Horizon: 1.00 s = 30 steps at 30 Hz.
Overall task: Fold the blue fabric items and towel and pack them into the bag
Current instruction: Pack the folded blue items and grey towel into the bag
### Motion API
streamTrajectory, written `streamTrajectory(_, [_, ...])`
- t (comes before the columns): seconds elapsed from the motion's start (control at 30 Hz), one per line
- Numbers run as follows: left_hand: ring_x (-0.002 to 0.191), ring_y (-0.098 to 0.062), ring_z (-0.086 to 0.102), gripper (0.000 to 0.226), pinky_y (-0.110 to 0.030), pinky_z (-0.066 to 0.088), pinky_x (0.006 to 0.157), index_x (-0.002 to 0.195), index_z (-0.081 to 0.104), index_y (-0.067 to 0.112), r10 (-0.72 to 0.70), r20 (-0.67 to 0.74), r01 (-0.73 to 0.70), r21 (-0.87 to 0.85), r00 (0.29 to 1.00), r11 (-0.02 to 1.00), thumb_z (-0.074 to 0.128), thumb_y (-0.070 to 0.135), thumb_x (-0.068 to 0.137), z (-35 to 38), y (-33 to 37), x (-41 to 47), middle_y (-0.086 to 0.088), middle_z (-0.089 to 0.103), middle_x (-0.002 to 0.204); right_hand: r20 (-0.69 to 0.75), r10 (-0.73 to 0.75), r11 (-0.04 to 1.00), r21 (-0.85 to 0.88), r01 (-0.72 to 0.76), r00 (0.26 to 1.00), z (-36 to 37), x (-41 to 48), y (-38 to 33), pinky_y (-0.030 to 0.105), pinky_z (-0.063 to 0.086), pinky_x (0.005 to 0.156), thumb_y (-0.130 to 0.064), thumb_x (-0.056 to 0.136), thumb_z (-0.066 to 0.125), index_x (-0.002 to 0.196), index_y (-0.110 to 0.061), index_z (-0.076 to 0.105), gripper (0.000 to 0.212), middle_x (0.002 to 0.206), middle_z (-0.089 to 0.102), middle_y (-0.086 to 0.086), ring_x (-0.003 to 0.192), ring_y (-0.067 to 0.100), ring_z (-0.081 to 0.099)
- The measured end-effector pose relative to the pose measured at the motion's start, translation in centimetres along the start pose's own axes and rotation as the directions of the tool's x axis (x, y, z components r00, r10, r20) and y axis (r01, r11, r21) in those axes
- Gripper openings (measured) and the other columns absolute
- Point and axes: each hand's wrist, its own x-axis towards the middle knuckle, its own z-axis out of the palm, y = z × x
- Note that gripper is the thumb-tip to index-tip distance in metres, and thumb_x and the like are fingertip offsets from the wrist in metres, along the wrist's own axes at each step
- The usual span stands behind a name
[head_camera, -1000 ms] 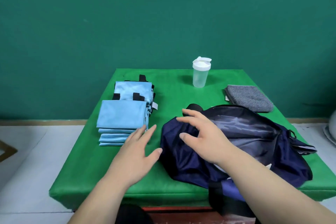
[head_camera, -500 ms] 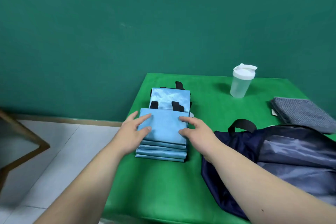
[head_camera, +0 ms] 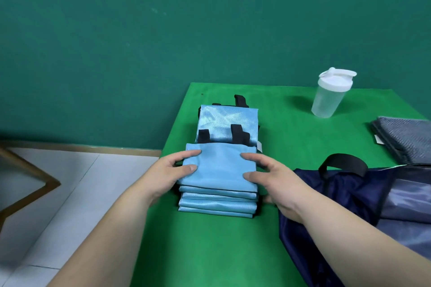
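Head camera looks down on a green worktop that fills the lower right of the frame, set against a dark green wall. Just left of frame centre sits a stack of folded blue cloths. The left-hand grip is closed on the left edge of the stack's top layer, thumb and forefinger lying on the cloth. The right-hand grip is curled over the right edge, thumb and forefinger on top and another fingertip showing lower down beside the stack. Directly behind the stack and touching it lies a second blue pile with black straps sticking out. A navy bag lies open at the lower right, its black handle arching up, just beside the right wrist. At the right edge a folded grey towel rests on the worktop above the bag. A clear bottle with a white lid stands upright at the upper right, well apart from the cloths.
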Motion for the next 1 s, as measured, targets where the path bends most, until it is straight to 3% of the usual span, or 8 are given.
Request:
streamTrajectory(0.1, [0.097,-0.003,0.068,0.037,-0.011,0.049,0.081,0.114,0.072,0.029,-0.004,-0.01,0.003,-0.047,1.0,0.999,0.07,0.004,0.088,0.0,-0.3,0.3,0.012,0.075,0.106,0.07,0.048,0.996,0.072,-0.053,0.996,-0.4,0.3,0.2,0.055,0.045,0.102,-0.018,0.085,0.073,0.11,-0.05,0.069,0.041,0.141,0.046,0.029,0.105,0.021,0.06])
streamTrajectory(0.2, [0.09,-0.014,0.071,0.04,-0.018,0.053,0.08,0.11,0.075,0.028,0.013,-0.03,-0.016,-0.105,0.999,0.994,0.074,0.0,0.083,0.5,-0.6,-0.1,-0.002,0.076,0.104,0.096,0.07,0.989,0.121,-0.082,0.993,-0.8,0.8,0.5,0.063,0.044,0.103,-0.01,0.087,0.071,0.111,-0.047,0.071,0.044,0.127,0.065,0.001,0.118,0.023,0.062])
streamTrajectory(0.3, [0.096,-0.024,0.071,0.044,-0.03,0.056,0.088,0.106,0.077,0.03,0.021,-0.068,-0.031,-0.151,0.997,0.988,0.087,0.014,0.067,0.7,-1.3,-1.0,-0.011,0.073,0.113,0.129,0.079,0.979,0.175,-0.101,0.989,-0.8,1.1,0.9,0.063,0.044,0.102,-0.008,0.081,0.074,0.113,-0.043,0.072,0.047,0.134,0.061,-0.002,0.12,0.027,0.062])
streamTrajectory(0.4, [0.113,-0.027,0.066,0.061,-0.045,0.049,0.104,0.109,0.076,0.034,0.027,-0.113,-0.041,-0.125,0.993,0.991,0.091,0.039,0.05,0.7,-2.3,-3.2,-0.006,0.071,0.119,0.17,0.078,0.987,0.127,-0.1,0.982,-0.5,0.4,1.1,0.06,0.04,0.108,-0.015,0.072,0.076,0.115,-0.046,0.07,0.053,0.141,0.053,-0.001,0.126,0.029,0.056])
streamTrajectory(0.57, [0.115,-0.019,0.063,0.051,-0.046,0.047,0.105,0.109,0.074,0.04,0.014,-0.265,-0.044,-0.107,0.964,0.993,0.085,0.039,0.06,1.6,-4.4,-11.3,0.002,0.066,0.121,0.314,0.057,0.997,0.027,-0.069,0.948,1.2,-2.9,1.1,0.033,0.042,0.09,-0.001,0.086,0.07,0.11,-0.044,0.073,0.049,0.135,0.059,-0.001,0.112,0.014,0.056])
streamTrajectory(0.63, [0.117,-0.015,0.061,0.053,-0.045,0.047,0.105,0.11,0.073,0.042,0.01,-0.328,-0.045,-0.099,0.945,0.994,0.084,0.046,0.059,2.2,-5.3,-15.2,0.009,0.064,0.12,0.37,0.033,0.999,-0.012,-0.031,0.929,2.1,-4.4,1.4,0.028,0.041,0.098,0.001,0.084,0.071,0.11,-0.042,0.074,0.05,0.134,0.061,-0.003,0.118,0.008,0.053])
streamTrajectory(0.77, [0.112,-0.012,0.063,0.044,-0.045,0.052,0.098,0.104,0.075,0.041,-0.027,-0.458,-0.047,-0.15,0.888,0.988,0.084,0.036,0.061,3.6,-6.9,-21.4,0.012,0.062,0.116,0.472,-0.004,0.991,-0.117,0.066,0.882,3.9,-6.8,2.3,0.034,0.029,0.119,-0.005,0.078,0.076,0.112,-0.04,0.074,0.05,0.136,0.058,-0.009,0.134,0.005,0.044])
streamTrajectory(1.0, [0.122,-0.01,0.056,0.054,-0.046,0.05,0.102,0.111,0.074,0.039,-0.009,-0.504,-0.078,-0.151,0.864,0.985,0.085,0.048,0.059,4.8,-9.1,-25.2,0.016,0.054,0.127,0.545,-0.003,0.941,-0.282,0.187,0.838,4.6,-8.1,2.2,0.029,0.044,0.101,-0.022,0.074,0.08,0.118,-0.046,0.069,0.051,0.122,0.066,-0.019,0.105,-0.003,0.06])
